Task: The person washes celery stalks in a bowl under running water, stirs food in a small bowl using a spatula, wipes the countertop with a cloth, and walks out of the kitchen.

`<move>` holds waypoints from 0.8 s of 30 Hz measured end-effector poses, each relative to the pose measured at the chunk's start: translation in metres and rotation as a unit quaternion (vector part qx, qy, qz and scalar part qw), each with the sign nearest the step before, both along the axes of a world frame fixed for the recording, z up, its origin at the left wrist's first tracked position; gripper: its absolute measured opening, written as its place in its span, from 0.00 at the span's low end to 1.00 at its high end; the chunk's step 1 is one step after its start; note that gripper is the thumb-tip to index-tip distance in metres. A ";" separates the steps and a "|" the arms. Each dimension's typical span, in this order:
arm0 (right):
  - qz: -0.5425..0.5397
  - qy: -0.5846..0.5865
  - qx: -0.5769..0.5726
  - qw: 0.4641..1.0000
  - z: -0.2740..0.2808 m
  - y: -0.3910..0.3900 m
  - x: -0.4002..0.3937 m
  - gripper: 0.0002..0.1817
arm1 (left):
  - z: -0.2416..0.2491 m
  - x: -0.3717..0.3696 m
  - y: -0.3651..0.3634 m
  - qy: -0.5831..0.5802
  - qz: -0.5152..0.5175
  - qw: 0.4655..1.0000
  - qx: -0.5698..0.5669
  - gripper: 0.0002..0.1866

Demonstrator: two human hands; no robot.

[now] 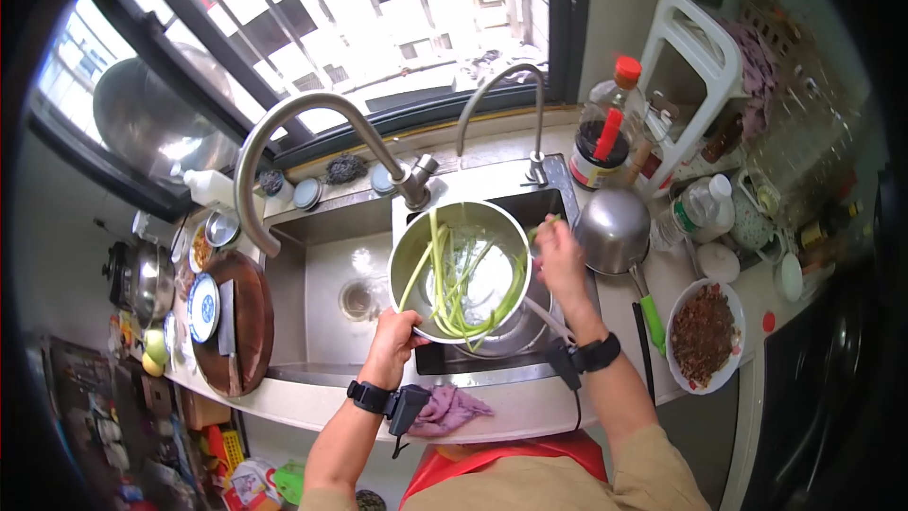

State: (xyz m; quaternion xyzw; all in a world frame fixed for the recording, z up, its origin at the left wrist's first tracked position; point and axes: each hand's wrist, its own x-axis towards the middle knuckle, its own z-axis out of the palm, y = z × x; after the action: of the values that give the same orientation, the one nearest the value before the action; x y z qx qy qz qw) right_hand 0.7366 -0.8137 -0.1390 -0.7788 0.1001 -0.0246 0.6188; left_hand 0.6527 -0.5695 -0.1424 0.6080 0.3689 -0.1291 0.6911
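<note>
Over the right basin of the sink [317, 265], a metal pot [402, 289] holds long green stalks [438, 270] and some clear liquid. My left hand [392, 341] grips the pot's near left rim, fingers closed. My right hand [558, 255] is just right of the pot, its fingers pinched together at a bit of green near the fingertips; what it holds is too small to make out. Part of another metal vessel shows beneath the pot in the basin.
A curved faucet [312, 104] arches over the left basin. Left are a round chopping board [255, 322] and cleaver [227, 317]. Right are an upturned metal pan [613, 227], a sauce bottle [605, 132] and a bowl of brown food [705, 336]. A purple cloth [445, 412] lies in front.
</note>
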 end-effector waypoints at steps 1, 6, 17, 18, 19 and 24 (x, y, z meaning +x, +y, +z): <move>0.005 -0.058 -0.094 0.994 -0.001 -0.004 0.013 0.19 | 0.000 -0.003 0.001 0.002 -0.005 1.000 -0.007 0.14; 0.063 -0.177 -0.380 0.905 -0.022 -0.011 0.075 0.15 | -0.003 -0.024 0.011 0.016 0.013 0.999 -0.045 0.15; 0.169 -0.198 -0.679 0.686 -0.051 -0.001 0.134 0.08 | 0.018 -0.060 0.031 -0.010 0.080 0.996 -0.046 0.12; 0.174 -0.204 -0.677 0.685 -0.054 -0.002 0.138 0.08 | 0.019 -0.065 0.032 -0.006 0.080 0.996 -0.046 0.13; 0.117 -0.146 -0.609 0.770 -0.056 -0.006 0.142 0.09 | 0.021 -0.070 0.032 -0.008 0.087 0.995 -0.047 0.13; 0.037 0.128 -0.152 0.979 0.003 0.007 0.112 0.15 | 0.010 -0.092 0.042 -0.052 0.127 0.987 -0.082 0.16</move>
State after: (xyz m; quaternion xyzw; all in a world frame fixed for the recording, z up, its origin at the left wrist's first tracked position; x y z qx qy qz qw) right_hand 0.8487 -0.8065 -0.1363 -0.8636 0.1444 0.0830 0.4759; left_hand 0.5605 -0.5278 -0.1322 0.5038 0.3944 -0.0381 0.7676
